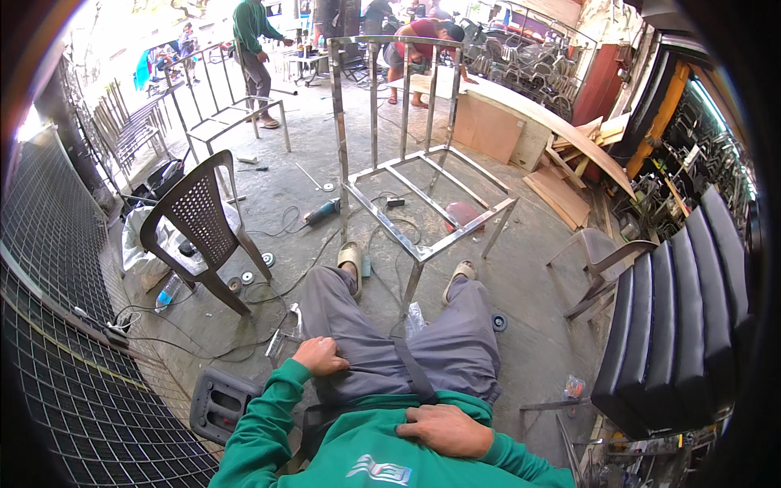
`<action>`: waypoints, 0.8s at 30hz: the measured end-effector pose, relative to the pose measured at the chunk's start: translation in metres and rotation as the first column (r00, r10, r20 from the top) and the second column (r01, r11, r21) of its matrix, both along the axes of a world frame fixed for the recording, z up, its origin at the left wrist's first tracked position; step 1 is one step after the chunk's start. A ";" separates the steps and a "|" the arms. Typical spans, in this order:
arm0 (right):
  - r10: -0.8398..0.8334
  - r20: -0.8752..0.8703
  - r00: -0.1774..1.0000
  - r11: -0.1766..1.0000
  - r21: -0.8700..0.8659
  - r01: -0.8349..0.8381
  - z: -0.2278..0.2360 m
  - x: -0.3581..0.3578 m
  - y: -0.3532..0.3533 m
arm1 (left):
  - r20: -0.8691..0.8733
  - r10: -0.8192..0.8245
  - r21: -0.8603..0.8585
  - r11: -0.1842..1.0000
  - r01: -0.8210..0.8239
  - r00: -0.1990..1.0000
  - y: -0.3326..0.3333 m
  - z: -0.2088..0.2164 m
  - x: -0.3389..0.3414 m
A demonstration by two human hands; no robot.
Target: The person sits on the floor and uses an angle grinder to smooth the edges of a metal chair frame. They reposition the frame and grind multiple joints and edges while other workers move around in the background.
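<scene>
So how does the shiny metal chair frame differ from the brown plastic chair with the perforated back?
The shiny metal chair frame has a back of straight bars; the brown plastic chair has a panel full of holes. The frame stands straight ahead, the chair to the left. Both stand upright.

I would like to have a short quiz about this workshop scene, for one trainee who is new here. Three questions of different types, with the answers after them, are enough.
1. Open question: On what does the person's left hand rest?

2. True or false: The shiny metal chair frame in front of the person has a padded seat fitted on it.

3. Multiple choice: On which side of the picture is the row of black padded pieces?
a) left
b) middle
c) right

Key:
1. On the grey trouser leg, at the left thigh.
2. False; its seat shows only bare metal bars, with the floor visible between them.
3. c
</scene>
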State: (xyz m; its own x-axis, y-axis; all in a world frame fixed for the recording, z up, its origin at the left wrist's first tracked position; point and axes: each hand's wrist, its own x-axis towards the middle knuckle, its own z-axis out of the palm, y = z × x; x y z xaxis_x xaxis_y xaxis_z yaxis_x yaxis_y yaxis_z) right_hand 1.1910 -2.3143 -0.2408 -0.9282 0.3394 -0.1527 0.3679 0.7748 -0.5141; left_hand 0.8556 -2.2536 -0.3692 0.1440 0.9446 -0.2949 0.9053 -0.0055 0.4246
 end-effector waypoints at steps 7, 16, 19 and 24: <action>-0.007 0.012 1.000 1.000 -0.006 0.007 0.002 -0.001 0.000 | -0.062 -0.005 -0.030 1.000 0.003 0.998 0.000 0.001 0.004; -0.021 0.017 1.000 1.000 -0.002 0.021 0.000 -0.001 -0.001 | -0.035 -0.004 0.007 1.000 0.005 0.999 -0.002 0.002 0.003; -0.022 0.006 1.000 1.000 0.009 0.022 0.000 -0.001 -0.001 | -0.033 -0.009 -0.001 1.000 0.009 0.999 -0.001 -0.001 0.002; -0.030 0.008 1.000 1.000 0.006 0.030 0.000 -0.001 -0.001 | -0.066 -0.011 -0.022 1.000 0.009 0.998 0.001 -0.004 0.001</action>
